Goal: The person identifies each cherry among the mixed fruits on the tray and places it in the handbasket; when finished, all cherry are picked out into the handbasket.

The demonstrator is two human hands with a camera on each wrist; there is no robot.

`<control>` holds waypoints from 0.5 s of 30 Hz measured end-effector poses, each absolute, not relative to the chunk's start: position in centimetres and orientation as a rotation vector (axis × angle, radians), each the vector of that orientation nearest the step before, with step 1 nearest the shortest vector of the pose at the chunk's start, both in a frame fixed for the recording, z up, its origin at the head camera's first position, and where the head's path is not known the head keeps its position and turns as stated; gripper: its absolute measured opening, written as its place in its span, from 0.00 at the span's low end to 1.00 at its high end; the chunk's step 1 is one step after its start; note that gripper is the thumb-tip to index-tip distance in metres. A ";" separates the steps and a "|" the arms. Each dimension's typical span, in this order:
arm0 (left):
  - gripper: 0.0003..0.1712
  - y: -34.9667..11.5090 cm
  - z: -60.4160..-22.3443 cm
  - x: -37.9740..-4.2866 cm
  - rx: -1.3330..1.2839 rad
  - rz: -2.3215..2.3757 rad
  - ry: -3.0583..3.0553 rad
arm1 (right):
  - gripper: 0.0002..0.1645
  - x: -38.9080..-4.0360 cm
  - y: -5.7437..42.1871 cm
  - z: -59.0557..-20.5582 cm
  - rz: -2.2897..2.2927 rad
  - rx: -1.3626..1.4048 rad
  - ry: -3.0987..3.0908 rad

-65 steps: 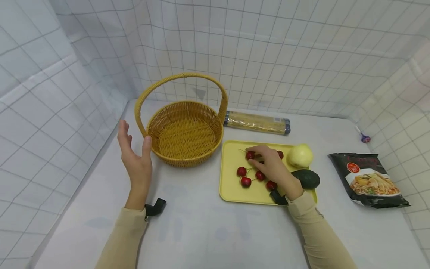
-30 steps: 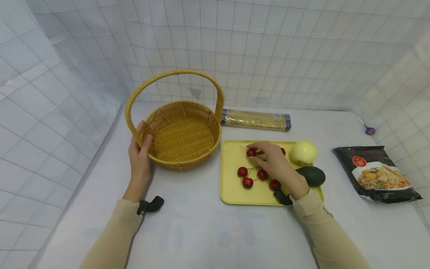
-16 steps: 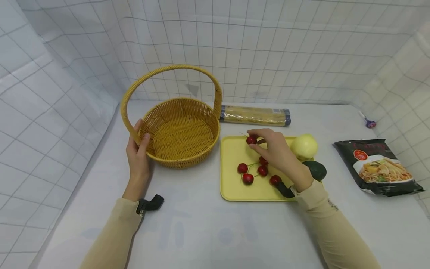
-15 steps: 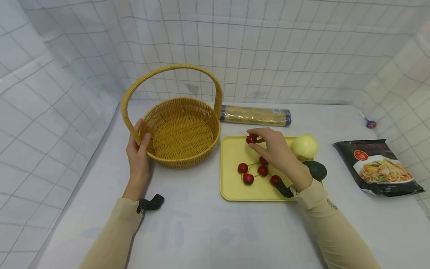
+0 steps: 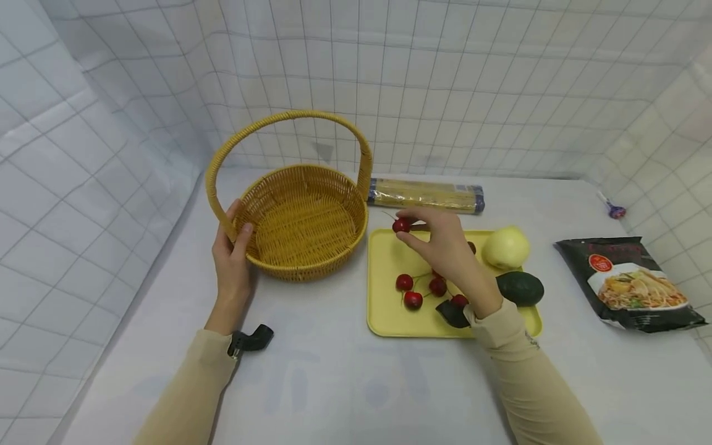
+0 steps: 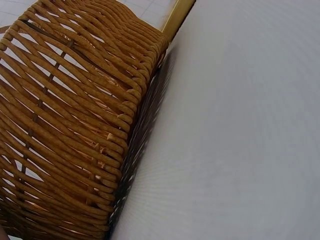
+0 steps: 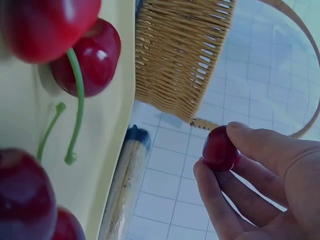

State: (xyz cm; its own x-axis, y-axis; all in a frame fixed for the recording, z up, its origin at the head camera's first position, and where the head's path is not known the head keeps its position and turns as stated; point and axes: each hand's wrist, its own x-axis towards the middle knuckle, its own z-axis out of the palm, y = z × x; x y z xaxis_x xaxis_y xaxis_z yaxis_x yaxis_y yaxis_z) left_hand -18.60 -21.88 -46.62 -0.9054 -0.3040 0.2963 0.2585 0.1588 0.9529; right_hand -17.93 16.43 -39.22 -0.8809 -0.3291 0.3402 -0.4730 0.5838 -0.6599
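Observation:
A dark red cherry (image 7: 219, 149) with a thin stem is pinched between thumb and fingertips of my right hand (image 5: 445, 247). That hand is above the back left part of the yellow tray (image 5: 384, 321). Several more cherries (image 5: 413, 300) lie on the tray, some partly hidden under the hand and wrist. My left hand (image 5: 230, 266) grips the left side of the round wicker basket (image 5: 306, 272), thumb over the rim and fingers outside near the foot of the tall handle. Nothing lies inside the basket. The left wrist view shows mostly its woven wall (image 6: 65, 120).
A pale green round fruit (image 5: 505, 247) and a dark green avocado-like fruit (image 5: 520, 288) sit at the tray's right side. Behind the tray lies a pack of dry noodles (image 5: 425, 195). Further right are a black food packet (image 5: 631, 283) and a wrapped lollipop (image 5: 615, 211).
My left hand has come to the basket and taken hold of its rim. My right hand has picked up the cherry, raised it off the tray and moved slightly left.

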 end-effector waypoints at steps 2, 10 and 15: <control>0.31 -22.0 -46.6 -18.4 0.045 -1.789 -2.031 | 0.21 -17.9 16.1 -39.5 1.189 0.681 -2.640; 0.31 -21.8 -46.6 -18.5 0.028 -1.758 -2.044 | 0.21 -17.5 14.7 -40.0 1.228 0.653 -2.574; 0.31 -21.9 -46.6 -18.5 0.035 -1.730 -2.038 | 0.20 -17.4 12.9 -40.0 1.299 0.672 -2.472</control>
